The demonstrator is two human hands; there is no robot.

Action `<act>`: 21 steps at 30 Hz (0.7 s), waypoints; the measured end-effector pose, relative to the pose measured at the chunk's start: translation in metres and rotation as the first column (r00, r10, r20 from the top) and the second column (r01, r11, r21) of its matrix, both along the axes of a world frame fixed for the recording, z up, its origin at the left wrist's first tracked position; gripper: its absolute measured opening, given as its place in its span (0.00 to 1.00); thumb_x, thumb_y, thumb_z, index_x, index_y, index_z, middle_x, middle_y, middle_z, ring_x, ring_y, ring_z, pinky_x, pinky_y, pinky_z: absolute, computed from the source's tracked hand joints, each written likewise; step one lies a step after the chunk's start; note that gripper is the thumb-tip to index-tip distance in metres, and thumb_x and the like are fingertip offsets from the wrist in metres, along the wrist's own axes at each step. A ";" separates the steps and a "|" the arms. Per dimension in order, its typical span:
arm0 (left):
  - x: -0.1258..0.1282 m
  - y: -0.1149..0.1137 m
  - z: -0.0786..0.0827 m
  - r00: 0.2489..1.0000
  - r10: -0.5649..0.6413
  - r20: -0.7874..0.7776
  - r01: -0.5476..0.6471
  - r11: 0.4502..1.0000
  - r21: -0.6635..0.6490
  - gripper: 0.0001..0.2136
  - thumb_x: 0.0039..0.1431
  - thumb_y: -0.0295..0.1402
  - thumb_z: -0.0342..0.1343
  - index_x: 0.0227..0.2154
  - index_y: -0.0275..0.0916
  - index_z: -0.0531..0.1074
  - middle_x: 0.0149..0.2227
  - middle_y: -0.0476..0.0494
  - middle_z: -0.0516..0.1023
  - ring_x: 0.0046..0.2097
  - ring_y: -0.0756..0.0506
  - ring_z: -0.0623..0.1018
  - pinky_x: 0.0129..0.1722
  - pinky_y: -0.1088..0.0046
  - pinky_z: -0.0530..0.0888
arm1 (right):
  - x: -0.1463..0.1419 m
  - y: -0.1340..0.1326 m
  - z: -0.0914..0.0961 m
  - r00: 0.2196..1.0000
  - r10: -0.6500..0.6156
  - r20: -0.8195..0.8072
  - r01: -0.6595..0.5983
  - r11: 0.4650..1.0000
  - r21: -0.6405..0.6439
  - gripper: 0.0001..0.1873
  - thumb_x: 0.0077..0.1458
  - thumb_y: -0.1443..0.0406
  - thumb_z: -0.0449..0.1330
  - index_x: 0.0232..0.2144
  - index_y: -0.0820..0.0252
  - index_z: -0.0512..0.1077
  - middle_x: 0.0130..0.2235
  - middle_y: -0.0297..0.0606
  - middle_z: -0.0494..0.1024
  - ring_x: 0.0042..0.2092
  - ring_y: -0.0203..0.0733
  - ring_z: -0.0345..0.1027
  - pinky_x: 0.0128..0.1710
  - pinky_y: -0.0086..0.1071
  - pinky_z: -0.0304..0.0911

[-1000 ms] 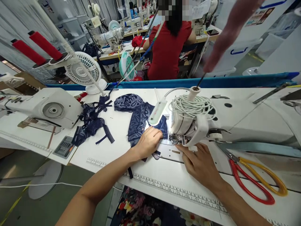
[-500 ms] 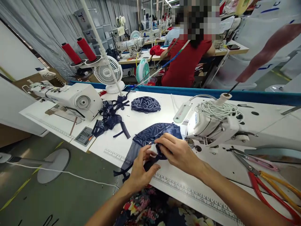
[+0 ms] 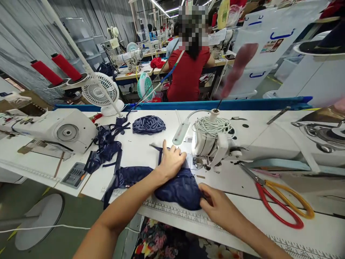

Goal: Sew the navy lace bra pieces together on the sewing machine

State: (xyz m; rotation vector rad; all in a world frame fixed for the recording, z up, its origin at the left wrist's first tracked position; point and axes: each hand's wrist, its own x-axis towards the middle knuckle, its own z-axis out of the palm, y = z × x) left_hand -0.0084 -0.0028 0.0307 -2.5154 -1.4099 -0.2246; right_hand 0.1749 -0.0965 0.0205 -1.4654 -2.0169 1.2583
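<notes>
A navy bra (image 3: 180, 189) lies spread on the white table just left of the sewing machine head (image 3: 208, 144). My left hand (image 3: 171, 162) rests on its upper part beside the needle area, index finger stretched out and the other fingers loosely bent. At the cup's right edge, my right hand (image 3: 215, 203) pinches the fabric between thumb and fingers. A navy patterned wing (image 3: 134, 174) of the bra trails left beneath my left forearm. Behind it lies a separate patterned bra cup (image 3: 148, 125).
Red-and-orange-handled scissors (image 3: 280, 201) lie at the right. A tangle of navy straps and pieces (image 3: 106, 145) is on the left by a calculator (image 3: 74, 175) and a second sewing machine (image 3: 61, 129). A small lamp (image 3: 181, 133) and a white fan (image 3: 101, 91) stand behind. A person in red (image 3: 185, 75) sits beyond.
The bra, earlier held up in both hands near the table edge, now lies flat by the machine. My left hand moved forward onto it; my right moved to its right edge. The view turned right.
</notes>
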 end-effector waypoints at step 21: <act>-0.007 0.025 -0.039 0.904 -0.339 0.260 0.416 0.838 -0.354 0.30 0.63 0.54 0.48 0.58 0.35 0.64 0.64 0.29 0.61 0.68 0.33 0.56 0.61 0.52 0.62 | 0.032 0.027 -0.043 0.963 -0.011 0.269 -0.221 0.539 0.813 0.14 0.64 0.68 0.53 0.49 0.55 0.75 0.48 0.35 0.79 0.46 0.40 0.71 0.59 0.42 0.51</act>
